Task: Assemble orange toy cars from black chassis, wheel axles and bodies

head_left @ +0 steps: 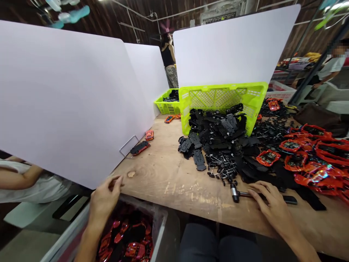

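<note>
My left hand [105, 198] is above the near table edge and the box below, its fingers loosely curled with a gap at the thumb and nothing visible in them. My right hand [271, 207] lies over the handle of a small hammer [235, 193], fingers stretched out rather than wrapped round it. The hammer rests on the wooden table, its head to the left. Beyond it lie thin axles with small wheels [222, 165] and black toy car chassis [199, 160]. Shiny red-orange toy car bodies [321, 174] are heaped at the right.
A tipped yellow-green crate [222, 87] spills chassis onto the table. Below my left hand, a box [163, 218] holds red toy cars [135, 249]. A wire bracket [127, 145] and a toy car [140, 148] lie by the white panel [71, 94]. Other people are nearby.
</note>
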Available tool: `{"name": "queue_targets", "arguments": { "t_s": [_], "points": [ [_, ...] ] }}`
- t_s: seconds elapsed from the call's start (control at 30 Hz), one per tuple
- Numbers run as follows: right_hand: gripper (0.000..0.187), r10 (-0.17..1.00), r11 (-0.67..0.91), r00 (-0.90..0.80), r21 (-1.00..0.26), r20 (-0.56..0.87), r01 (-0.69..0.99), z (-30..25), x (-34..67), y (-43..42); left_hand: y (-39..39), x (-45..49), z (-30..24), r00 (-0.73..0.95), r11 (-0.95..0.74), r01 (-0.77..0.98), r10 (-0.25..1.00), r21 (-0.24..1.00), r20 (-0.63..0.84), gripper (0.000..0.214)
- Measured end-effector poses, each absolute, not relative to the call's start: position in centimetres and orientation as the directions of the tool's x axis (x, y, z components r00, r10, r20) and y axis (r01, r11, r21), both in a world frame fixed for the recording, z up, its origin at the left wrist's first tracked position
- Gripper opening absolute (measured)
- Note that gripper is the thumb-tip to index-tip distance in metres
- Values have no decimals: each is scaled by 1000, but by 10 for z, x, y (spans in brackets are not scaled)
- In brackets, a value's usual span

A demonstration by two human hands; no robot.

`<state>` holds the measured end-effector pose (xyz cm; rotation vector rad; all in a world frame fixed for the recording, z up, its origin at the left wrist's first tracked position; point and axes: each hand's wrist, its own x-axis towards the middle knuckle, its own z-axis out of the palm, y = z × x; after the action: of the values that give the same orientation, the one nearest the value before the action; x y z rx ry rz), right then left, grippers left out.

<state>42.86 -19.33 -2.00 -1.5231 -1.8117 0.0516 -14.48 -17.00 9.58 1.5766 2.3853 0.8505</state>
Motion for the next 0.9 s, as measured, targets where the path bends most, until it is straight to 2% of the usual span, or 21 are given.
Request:
{"name": "queue_targets", "arguments": {
  "t_s": [0.1,0.17,0.23,0.33,0.4,0.5,0.6,0.67,0.77,0.9],
  "points": [
    [33,868,286,-3,-493,497,822,-8,410,-192,-112,-78,82,-241,95,637,967,765,81,48],
    [27,875,300,-30,-493,483,817,-3,394,-189,-85,-16,67,-69,-6,568,996,823,55,50],
    [24,878,309,-53,-478,476,822,0,376,-183,-69,46,52,-41,-10,580,998,815,41,51],
    [23,875,295,-51,-447,482,844,6,356,-164,-59,118,37,-150,29,696,983,718,106,62],
    [23,867,274,-19,-445,498,853,13,349,-144,-55,144,32,-194,98,714,979,693,61,61],
    [19,886,266,-55,-407,461,874,31,347,-107,-48,154,31,-177,137,648,984,749,-27,49],
    [16,911,332,-221,-302,348,894,48,345,-79,-38,141,34,-149,143,549,986,823,-72,47],
    [19,911,365,-280,-276,302,889,54,339,-69,-32,127,36,-130,168,441,984,882,-123,41],
    [20,920,364,-292,-296,261,883,51,328,-64,-34,106,40,-54,248,229,969,941,-242,23],
    [9,936,337,-266,-360,231,870,39,326,-55,-62,80,43,113,357,14,928,934,-356,18]
  ]
}}
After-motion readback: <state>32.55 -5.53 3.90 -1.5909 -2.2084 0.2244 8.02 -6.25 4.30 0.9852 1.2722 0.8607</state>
